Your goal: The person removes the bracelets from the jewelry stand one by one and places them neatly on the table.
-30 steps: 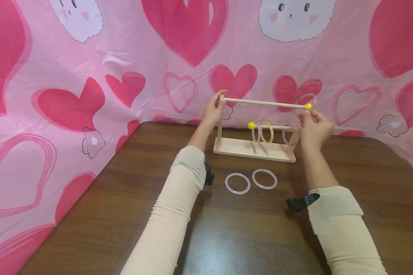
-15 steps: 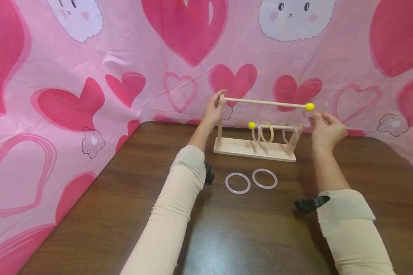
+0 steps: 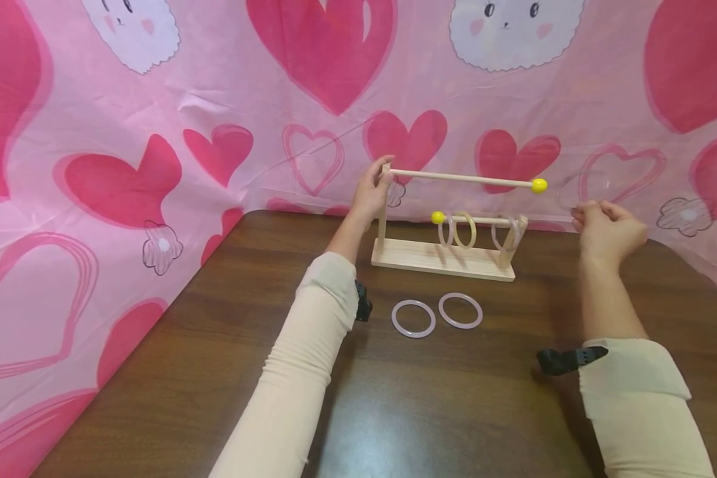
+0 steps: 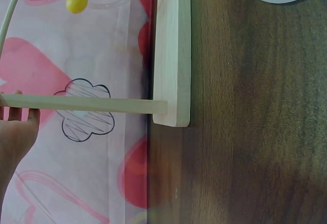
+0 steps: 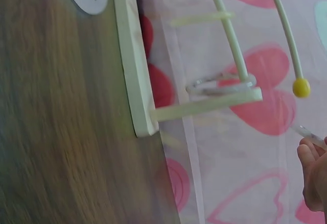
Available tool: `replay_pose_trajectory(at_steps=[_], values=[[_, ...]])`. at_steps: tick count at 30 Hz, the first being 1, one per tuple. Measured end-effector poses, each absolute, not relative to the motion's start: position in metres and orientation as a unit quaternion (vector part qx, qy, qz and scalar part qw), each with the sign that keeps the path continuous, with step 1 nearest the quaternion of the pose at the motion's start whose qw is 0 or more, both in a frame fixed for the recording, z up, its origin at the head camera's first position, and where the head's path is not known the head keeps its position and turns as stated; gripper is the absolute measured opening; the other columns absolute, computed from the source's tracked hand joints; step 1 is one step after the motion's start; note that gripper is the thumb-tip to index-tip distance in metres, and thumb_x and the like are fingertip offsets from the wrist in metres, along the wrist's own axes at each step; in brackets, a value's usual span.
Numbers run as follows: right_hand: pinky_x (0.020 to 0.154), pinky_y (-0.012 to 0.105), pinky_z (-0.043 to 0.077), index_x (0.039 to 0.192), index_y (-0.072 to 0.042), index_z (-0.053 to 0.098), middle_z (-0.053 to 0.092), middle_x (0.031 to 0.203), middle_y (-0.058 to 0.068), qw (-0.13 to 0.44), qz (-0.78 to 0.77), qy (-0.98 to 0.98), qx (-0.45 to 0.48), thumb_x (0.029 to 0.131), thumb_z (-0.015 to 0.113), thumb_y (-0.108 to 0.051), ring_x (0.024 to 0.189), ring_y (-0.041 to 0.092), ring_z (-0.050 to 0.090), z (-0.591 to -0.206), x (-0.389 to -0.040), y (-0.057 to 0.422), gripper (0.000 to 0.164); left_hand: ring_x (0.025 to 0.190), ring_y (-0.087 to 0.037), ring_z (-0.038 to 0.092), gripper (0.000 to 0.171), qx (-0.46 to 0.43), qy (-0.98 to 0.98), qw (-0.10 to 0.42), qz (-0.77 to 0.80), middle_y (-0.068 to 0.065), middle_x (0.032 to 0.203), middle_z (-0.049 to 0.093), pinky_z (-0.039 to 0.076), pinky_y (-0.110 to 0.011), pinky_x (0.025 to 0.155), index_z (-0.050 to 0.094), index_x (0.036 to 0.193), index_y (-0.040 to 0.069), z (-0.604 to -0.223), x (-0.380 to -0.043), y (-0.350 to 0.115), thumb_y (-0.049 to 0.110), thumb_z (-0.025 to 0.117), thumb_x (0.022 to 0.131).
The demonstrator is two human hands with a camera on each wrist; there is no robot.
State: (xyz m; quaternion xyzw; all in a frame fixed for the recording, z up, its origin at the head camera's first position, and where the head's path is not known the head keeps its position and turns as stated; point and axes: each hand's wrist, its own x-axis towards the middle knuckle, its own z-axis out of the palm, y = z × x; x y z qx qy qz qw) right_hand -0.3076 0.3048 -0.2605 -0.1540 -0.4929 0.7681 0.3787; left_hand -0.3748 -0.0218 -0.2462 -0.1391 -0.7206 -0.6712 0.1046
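My left hand (image 3: 372, 192) grips the top of the left post (image 4: 92, 103) of a wooden ring stand (image 3: 442, 260). A bare upper rod (image 3: 460, 178) runs right from that post to a yellow ball tip (image 3: 539, 186). To the right of this tip, apart from it, my right hand (image 3: 612, 232) pinches a pale translucent ring (image 5: 307, 133), held in the air and faint against the backdrop. The lower rod (image 3: 484, 220), fixed to the shorter right post (image 5: 209, 105), carries a lilac ring (image 3: 446, 234), a yellow ring (image 3: 466, 232) and pale rings (image 3: 504, 235) near the post.
Two lilac rings, a left one (image 3: 413, 334) and a right one (image 3: 461, 326), lie flat on the brown wooden table (image 3: 263, 232) in front of the stand. A pink heart-patterned cloth (image 3: 227, 66) hangs behind the table and along its left side.
My right hand has moved right, away from the upper rod's yellow tip, taking the pale ring clear of it. My left hand stays on the post.
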Motion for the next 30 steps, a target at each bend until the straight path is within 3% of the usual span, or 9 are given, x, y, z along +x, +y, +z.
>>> replay_pose_trajectory(at_steps=[7, 18, 23, 30], values=[[0.047, 0.023, 0.050, 0.075, 0.001, 0.061, 0.064, 0.054, 0.008, 0.341, 0.804, -0.465, -0.149, 0.080, 0.061, 0.008, 0.051, 0.013, 0.065, -0.261, -0.300, 0.326, 0.008, 0.123, -0.015, 0.045, 0.038, -0.148, -0.718, 0.123, -0.670, 0.000, 0.138, 0.046, 0.036, -0.029, 0.100, 0.049, 0.133, 0.017, -0.261, -0.396, -0.019, 0.013, 0.050, 0.095], [0.048, 0.028, 0.052, 0.067, 0.000, 0.067, 0.064, 0.056, 0.012, 0.273, 0.834, -0.457, -0.145, 0.080, 0.061, 0.009, 0.052, 0.019, 0.065, -0.262, -0.291, 0.346, 0.017, 0.123, -0.016, 0.045, 0.037, -0.151, -0.719, 0.131, -0.666, -0.001, 0.138, 0.047, 0.036, -0.032, 0.100, 0.049, 0.132, 0.015, -0.262, -0.397, -0.019, 0.013, 0.049, 0.095], [0.047, 0.031, 0.052, 0.071, 0.002, 0.064, 0.065, 0.058, 0.013, 0.252, 0.842, -0.452, -0.154, 0.081, 0.060, 0.010, 0.053, 0.021, 0.066, -0.264, -0.284, 0.354, 0.013, 0.124, -0.016, 0.044, 0.038, -0.153, -0.719, 0.132, -0.665, -0.001, 0.138, 0.046, 0.035, -0.030, 0.101, 0.049, 0.133, 0.016, -0.262, -0.397, -0.019, 0.013, 0.049, 0.095], [0.045, 0.032, 0.052, 0.061, 0.003, 0.066, 0.064, 0.057, 0.014, 0.218, 0.840, -0.485, -0.111, 0.082, 0.050, 0.016, 0.051, 0.022, 0.065, -0.271, -0.284, 0.362, 0.029, 0.125, -0.016, 0.043, 0.039, -0.157, -0.717, 0.129, -0.667, -0.001, 0.138, 0.046, 0.035, -0.028, 0.101, 0.049, 0.133, 0.015, -0.263, -0.396, -0.021, 0.013, 0.050, 0.094]])
